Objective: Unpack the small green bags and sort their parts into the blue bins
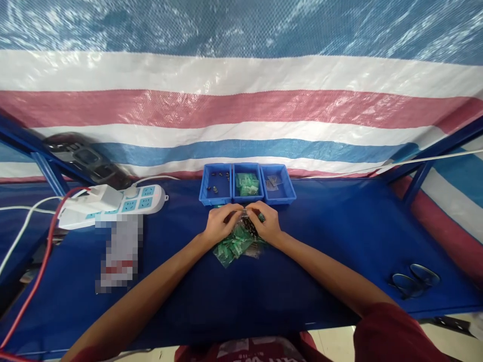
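Observation:
My left hand point(221, 222) and my right hand point(267, 221) meet just in front of the blue bins, thumbs and forefingers pinched close together. Between the fingertips is what looks like the edge of a small clear plastic bag point(244, 213), partly hidden by the fingers. Below them lies a pile of green-tinted plastic packets point(234, 245), with small dark metal parts point(249, 229) beside it. The left bin point(204, 186) holds a few small metal parts. Green packets fill the middle bin point(246, 199), and clear packets lie in the right bin point(289, 188).
A white power strip point(156, 198) with plugged-in adapters and cables stands at the left, near a blurred flat package point(123, 251). A red cable point(48, 256) runs down the left edge. Eyeglasses point(415, 281) rest at the right. Striped plastic sheeting point(241, 108) hangs behind the blue table point(324, 271).

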Demonstrator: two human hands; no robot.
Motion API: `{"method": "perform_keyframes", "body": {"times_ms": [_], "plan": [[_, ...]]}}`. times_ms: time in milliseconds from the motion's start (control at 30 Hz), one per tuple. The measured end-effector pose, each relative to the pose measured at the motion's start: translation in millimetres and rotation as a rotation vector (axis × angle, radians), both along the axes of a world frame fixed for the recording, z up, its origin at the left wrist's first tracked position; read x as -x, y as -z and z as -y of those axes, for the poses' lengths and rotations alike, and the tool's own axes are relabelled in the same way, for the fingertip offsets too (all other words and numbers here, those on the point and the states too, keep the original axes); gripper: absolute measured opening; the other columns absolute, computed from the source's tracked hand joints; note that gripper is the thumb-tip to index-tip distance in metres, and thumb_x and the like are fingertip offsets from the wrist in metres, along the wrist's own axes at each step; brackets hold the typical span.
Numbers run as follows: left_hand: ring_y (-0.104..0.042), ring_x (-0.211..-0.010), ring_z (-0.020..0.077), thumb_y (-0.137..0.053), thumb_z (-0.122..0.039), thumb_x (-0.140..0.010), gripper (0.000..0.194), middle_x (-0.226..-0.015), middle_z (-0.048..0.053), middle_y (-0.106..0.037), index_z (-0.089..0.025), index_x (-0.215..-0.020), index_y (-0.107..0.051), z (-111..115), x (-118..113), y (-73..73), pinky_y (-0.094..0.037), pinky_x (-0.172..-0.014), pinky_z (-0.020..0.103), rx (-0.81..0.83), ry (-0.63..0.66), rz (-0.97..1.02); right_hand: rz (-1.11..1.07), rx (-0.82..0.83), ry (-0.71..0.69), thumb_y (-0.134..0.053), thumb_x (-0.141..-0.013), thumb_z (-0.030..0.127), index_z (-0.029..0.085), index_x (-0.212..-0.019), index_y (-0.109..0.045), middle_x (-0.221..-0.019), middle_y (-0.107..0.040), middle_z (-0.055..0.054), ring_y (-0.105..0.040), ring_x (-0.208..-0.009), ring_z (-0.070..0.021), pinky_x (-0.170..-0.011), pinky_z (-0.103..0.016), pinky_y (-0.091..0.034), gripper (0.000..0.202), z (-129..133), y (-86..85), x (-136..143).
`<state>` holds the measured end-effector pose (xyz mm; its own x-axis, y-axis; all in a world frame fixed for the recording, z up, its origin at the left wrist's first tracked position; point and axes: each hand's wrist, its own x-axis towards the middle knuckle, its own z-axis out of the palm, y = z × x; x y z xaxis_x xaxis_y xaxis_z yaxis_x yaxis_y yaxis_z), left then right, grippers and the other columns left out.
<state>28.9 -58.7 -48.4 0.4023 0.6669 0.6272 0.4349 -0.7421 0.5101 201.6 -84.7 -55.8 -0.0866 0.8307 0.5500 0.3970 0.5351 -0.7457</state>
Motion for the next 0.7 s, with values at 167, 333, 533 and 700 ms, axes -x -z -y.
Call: {"method": "perform_keyframes", "body": {"times_ms": [167,333,533,700], "plan": [[-0.063,-0.062,0.0105,-0.053,-0.021,-0.087,0.012,-0.078,0.002,-0.069,-0.018,-0.094,-0.062,-0.7,0.5,-0.6,-0.048,-0.060,0.020,-0.008,0.015,0.013,-0.005,0.037,-0.033,-0.047,-0.090,0.031,0.020,-0.095,-0.059,-0.077,-0.059,-0.005,-0.055,-0.064,-0.0157,-0.061,-0.029,-0.048,0.017,0.4,0.0,-1.0],[-0.062,-0.059,0.0105,-0.057,-0.024,-0.085,0.012,-0.076,0.002,-0.069,-0.017,-0.094,-0.062,-2.4,0.2,-2.8,-0.048,-0.057,0.020,0.003,0.022,0.013,-0.026,0.044,-0.041,-0.048,-0.090,0.030,0.020,-0.092,-0.059,-0.076,-0.058,-0.004,-0.055,-0.063,-0.0153,-0.060,-0.028,-0.047,0.015,-1.0,0.0,-0.3],[-0.060,-0.055,0.0102,-0.056,-0.026,-0.086,0.013,-0.076,0.003,-0.069,-0.018,-0.094,-0.062,-3.1,0.0,-0.2,-0.047,-0.054,0.021,0.010,0.018,0.008,-0.015,0.049,-0.009,-0.047,-0.090,0.032,0.020,-0.092,-0.059,-0.077,-0.059,-0.005,-0.055,-0.062,-0.0154,-0.060,-0.028,-0.047,0.017,-1.3,-0.2,0.6],[-0.062,-0.060,0.0108,-0.056,-0.026,-0.086,0.016,-0.082,0.003,-0.070,-0.018,-0.098,-0.062,-2.9,0.9,0.5,-0.049,-0.057,0.021,0.040,0.004,0.001,-0.014,0.014,-0.001,-0.048,-0.090,0.031,0.020,-0.101,-0.060,-0.077,-0.061,-0.005,-0.057,-0.065,-0.0162,-0.061,-0.029,-0.049,0.019,-1.3,0.9,2.7]]}}
